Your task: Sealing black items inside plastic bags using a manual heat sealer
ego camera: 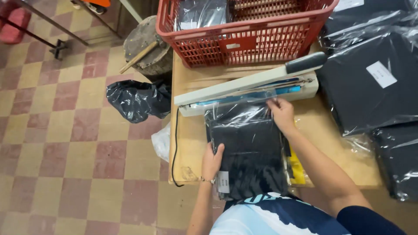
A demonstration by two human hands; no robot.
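Black folded garment in a clear plastic bag (248, 148) is held flat on the wooden counter (191, 130), gripped at its near edge by the left hand (212, 161) and pressed by the right hand (282, 114) so its open mouth lies under the white heat sealer (248, 89).

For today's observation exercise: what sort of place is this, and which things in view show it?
Probably a small garment packing workshop: a heat sealer on a wooden table, stacks of bagged dark clothing, and a red plastic crate.

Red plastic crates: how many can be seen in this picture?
1. The red plastic crate stands at the far edge of the wooden table, behind the heat sealer. Its top is cut off, so others may be hidden.
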